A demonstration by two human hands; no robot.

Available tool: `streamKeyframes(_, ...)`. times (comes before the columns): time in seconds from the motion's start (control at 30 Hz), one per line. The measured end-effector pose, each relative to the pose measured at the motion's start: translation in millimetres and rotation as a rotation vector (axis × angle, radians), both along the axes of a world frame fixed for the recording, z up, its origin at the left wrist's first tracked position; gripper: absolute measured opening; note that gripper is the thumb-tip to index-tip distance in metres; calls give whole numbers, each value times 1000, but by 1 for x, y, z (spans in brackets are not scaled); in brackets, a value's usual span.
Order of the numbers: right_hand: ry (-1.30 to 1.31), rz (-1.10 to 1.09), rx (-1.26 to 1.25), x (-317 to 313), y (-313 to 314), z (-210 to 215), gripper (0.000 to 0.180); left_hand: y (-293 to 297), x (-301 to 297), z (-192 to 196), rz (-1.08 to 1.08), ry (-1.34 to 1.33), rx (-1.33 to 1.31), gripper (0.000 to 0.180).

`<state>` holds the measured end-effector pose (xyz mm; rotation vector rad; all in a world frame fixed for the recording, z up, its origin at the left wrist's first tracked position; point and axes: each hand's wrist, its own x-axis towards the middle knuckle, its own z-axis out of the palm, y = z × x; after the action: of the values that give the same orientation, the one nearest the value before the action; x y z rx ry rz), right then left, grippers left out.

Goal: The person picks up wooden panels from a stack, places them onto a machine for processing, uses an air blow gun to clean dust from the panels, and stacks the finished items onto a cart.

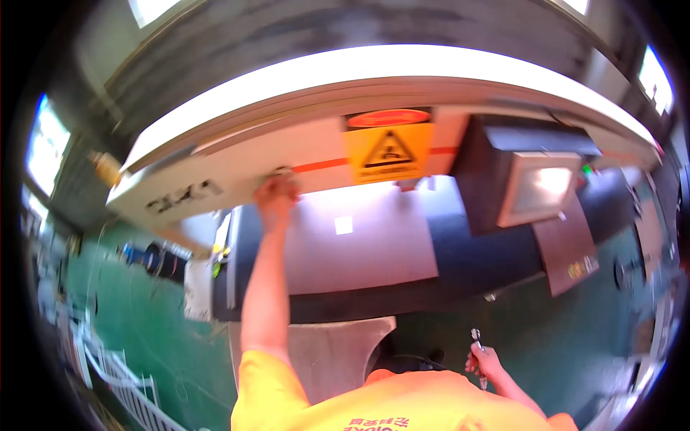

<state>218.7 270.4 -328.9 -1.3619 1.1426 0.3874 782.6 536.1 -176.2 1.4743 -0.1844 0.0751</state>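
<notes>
My left arm reaches up to a long white machine beam [237,169] with a red stripe. My left hand [277,195] is at the beam's face, its fingers curled on a small greyish piece that blur and the fingers mostly hide. Lower right, my right hand [486,361] is closed around a short, shiny metal hand tool [475,335]. The tool's rounded end sticks out above the fist, and its other end shows below. Under the beam lies a pale flat sheet [359,251] on a dark machine bed [474,255].
A yellow warning sign [389,154] is on the beam. To its right juts a dark box with a pale-framed lit panel [540,188]. Another brownish sheet [568,248] overhangs the bed's right side. White railings [129,377] stand at lower left on the green floor [180,345].
</notes>
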Motion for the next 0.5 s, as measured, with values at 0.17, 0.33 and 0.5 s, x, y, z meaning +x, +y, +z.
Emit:
streamKeyframes(0.17, 6, -83, 21, -27, -11, 5, 40, 23, 29, -36, 135, 32, -11, 17)
streamKeyframes(0.33, -52, -141, 18, -81, -45, 4, 39, -51, -80, -81, 58, 123, 103, 38)
streamKeyframes(0.5, -67, -291, -70, -160, -91, 12, 40, -185, -305, -166, -398, 501, 364, 23)
